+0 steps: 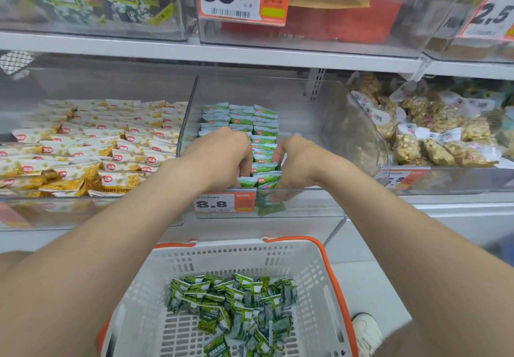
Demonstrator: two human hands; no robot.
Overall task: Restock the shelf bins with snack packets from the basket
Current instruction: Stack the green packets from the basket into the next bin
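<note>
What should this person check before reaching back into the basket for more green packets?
1. Room in the middle bin: ok, its right part is bare.
2. Tidy rows of shelf packets: ok.
3. Grip of the right hand on the front of the row: ok, thumb and fingers pinch it.
4. Grip of the left hand: cannot tell, its fingers curl down beside the row.
5. Stock in the basket: ok, a pile of basket packets lies inside.
6. Match of colours: ok, both lots are green.
</note>
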